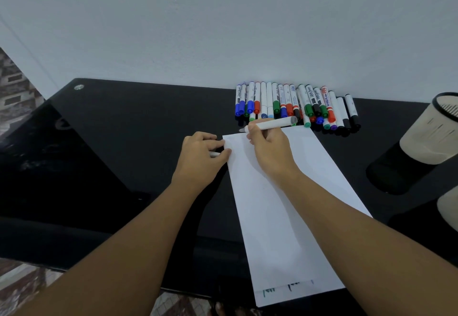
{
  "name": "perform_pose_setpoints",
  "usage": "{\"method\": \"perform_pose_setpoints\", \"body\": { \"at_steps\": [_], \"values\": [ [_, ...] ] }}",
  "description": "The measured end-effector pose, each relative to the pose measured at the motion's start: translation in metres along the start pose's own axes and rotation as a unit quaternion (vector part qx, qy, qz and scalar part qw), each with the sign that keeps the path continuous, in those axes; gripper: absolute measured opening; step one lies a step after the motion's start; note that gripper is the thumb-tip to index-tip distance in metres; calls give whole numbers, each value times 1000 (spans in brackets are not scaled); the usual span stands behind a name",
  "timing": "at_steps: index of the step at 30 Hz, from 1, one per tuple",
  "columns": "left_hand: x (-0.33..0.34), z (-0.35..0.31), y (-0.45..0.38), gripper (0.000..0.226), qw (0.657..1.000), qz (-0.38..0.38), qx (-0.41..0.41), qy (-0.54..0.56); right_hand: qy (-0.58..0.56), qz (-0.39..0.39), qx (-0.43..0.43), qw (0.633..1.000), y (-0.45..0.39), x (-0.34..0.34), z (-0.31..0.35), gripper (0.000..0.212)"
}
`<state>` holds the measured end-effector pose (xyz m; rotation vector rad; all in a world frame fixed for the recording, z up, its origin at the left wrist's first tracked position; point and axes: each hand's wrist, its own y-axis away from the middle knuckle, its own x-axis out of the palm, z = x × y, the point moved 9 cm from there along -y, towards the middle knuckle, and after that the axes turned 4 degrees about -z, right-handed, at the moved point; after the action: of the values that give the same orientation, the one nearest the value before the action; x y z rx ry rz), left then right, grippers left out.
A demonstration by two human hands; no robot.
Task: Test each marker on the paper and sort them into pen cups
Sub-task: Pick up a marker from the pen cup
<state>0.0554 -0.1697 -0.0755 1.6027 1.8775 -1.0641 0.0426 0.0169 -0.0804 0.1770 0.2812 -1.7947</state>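
Note:
A white sheet of paper [277,206] lies on the black glass table [119,142], with a few green and dark scribbles near its front edge. My right hand [270,147] grips a white uncapped marker [272,124], tip pointing left just above the paper's far left corner. My left hand [203,154] rests at the paper's left edge, fingers curled round a small white piece that looks like the marker's cap [215,154]. A row of several capped markers [295,105] lies against the wall behind the paper.
A beige pen cup [428,132] stands at the right on the table, its reflection dark below it. A second beige cup [449,206] shows partly at the right edge. The white wall rises directly behind the markers. Patterned floor shows at left and below.

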Motion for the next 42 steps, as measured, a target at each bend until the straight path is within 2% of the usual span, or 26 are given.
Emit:
{"method": "perform_pose_setpoints", "body": {
  "at_steps": [5, 12, 22, 27, 32, 42],
  "values": [
    [0, 0, -1, 39, 1000, 2, -5, 2, -13, -11, -8, 1000, -1, -1, 2, 9],
    [0, 0, 0, 40, 1000, 4, -4, 0, 62, 52, -18, 997, 1, 14, -1, 17],
    [0, 2, -1, 37, 1000, -5, 4, 11, 102, 74, -21, 992, 1, 19, 1, 22],
    [2, 3, -1, 38, 1000, -2, 2, 9, 101, 43, -23, 994, -1, 14, 0, 25],
    [1, 3, -1, 37, 1000, -3, 1, 12, 108, 58, -25, 992, 0, 15, 1, 19],
    [1, 2, -1, 38, 1000, 0, 0, 8, 105, 39, -23, 993, -2, 11, -1, 15]
  ]
}}
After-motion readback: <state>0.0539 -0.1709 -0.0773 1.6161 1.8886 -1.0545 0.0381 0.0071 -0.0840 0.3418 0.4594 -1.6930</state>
